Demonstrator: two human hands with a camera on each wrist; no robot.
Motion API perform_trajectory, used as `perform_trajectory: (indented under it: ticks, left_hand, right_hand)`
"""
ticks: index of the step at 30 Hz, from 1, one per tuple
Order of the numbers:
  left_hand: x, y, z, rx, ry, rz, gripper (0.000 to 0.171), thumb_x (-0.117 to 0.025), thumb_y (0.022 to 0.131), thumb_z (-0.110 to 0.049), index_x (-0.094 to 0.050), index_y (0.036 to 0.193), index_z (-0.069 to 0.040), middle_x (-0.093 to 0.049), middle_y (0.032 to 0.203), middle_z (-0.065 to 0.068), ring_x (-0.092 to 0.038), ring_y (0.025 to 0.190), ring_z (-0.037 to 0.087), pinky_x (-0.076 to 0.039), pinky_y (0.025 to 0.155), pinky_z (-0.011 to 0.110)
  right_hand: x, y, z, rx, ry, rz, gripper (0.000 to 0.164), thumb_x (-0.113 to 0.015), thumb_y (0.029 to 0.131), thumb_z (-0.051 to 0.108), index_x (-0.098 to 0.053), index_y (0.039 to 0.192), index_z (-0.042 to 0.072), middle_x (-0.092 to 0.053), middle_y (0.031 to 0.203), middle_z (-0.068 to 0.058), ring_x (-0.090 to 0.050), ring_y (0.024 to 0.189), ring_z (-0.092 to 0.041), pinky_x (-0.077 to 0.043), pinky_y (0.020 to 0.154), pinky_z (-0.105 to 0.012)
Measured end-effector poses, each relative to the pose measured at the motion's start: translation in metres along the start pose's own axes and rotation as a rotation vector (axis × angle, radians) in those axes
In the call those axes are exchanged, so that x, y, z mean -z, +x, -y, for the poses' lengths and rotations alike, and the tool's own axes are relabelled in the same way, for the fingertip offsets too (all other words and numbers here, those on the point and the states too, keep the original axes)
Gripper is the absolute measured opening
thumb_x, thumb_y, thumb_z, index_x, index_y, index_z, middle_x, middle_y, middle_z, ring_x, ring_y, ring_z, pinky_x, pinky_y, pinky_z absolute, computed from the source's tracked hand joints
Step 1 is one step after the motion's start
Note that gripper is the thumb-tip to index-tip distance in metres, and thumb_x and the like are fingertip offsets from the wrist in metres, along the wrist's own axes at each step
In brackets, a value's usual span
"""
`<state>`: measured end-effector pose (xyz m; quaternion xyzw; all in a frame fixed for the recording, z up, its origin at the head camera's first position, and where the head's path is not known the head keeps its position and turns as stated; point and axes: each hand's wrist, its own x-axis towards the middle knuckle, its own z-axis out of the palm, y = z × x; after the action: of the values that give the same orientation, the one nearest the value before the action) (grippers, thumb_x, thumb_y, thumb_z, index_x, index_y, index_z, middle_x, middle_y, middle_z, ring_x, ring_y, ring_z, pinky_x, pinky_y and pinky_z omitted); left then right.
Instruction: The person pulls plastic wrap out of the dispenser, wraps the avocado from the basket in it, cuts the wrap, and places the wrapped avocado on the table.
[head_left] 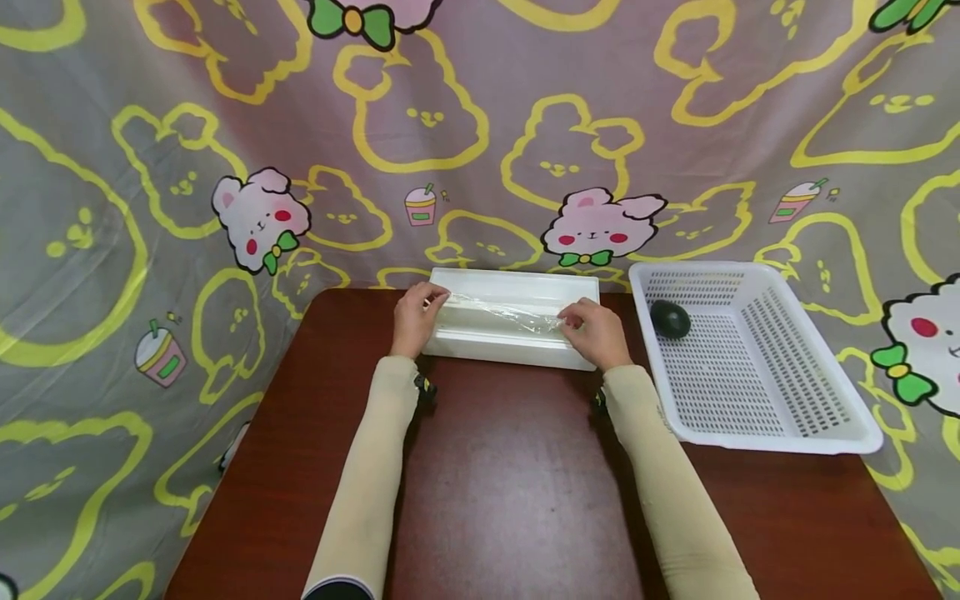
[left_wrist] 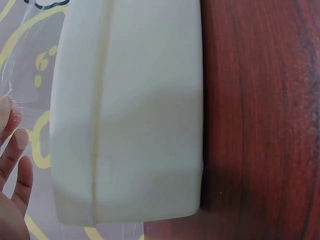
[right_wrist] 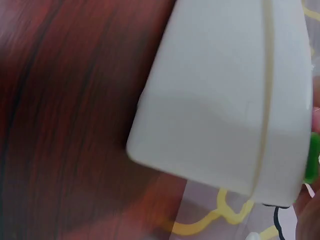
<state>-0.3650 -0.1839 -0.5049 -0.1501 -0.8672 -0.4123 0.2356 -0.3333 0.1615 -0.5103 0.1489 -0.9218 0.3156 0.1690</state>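
A long white cling film dispenser box lies at the back of the table with its lid raised. Over its opening stretches a strip of clear cling film, wrinkled and shiny. My left hand pinches the film at its left end between thumb and fingertips; the left wrist view shows the film running up from those fingertips. At the opposite end my right hand pinches the film too. In the right wrist view the box wall hides most of that hand.
To the right stands a white perforated basket holding a dark green, avocado-like fruit near its left wall. A patterned curtain hangs close behind the box. Beneath everything is a dark reddish-brown table.
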Motion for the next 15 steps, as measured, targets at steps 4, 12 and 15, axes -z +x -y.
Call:
perform_trajectory:
  ticks: [4, 12, 15]
  left_hand:
    - [0.0021, -0.0002, -0.0018, -0.017, -0.006, -0.010, 0.017, -0.068, 0.101, -0.025, -0.078, 0.104, -0.010, -0.073, 0.101, 0.008, -0.065, 0.089, 0.025, -0.053, 0.077, 0.042]
    - [0.0039, -0.0008, -0.0032, -0.018, -0.018, -0.020, 0.018, -0.068, 0.101, -0.024, -0.078, 0.104, -0.009, -0.072, 0.099, 0.008, -0.064, 0.088, 0.024, -0.051, 0.075, 0.039]
    - [0.0043, 0.0003, -0.0032, -0.021, -0.012, -0.026, 0.017, -0.068, 0.101, -0.023, -0.077, 0.103, -0.010, -0.072, 0.098, 0.008, -0.064, 0.087, 0.024, -0.049, 0.073, 0.037]
  right_hand:
    - [0.0000, -0.0007, -0.0026, -0.007, -0.091, -0.022, 0.007, -0.072, 0.091, 0.012, -0.077, 0.092, 0.009, -0.068, 0.084, -0.008, -0.064, 0.074, -0.027, -0.053, 0.068, -0.045]
    - [0.0012, -0.0010, -0.0021, -0.050, -0.149, -0.056, 0.013, -0.066, 0.101, 0.018, -0.073, 0.103, 0.008, -0.075, 0.097, -0.013, -0.068, 0.086, -0.033, -0.054, 0.078, -0.051]
    - [0.0026, -0.0017, -0.0003, -0.052, -0.137, -0.081, 0.012, -0.066, 0.102, 0.018, -0.073, 0.105, 0.009, -0.075, 0.097, -0.013, -0.069, 0.084, -0.032, -0.054, 0.077, -0.051]
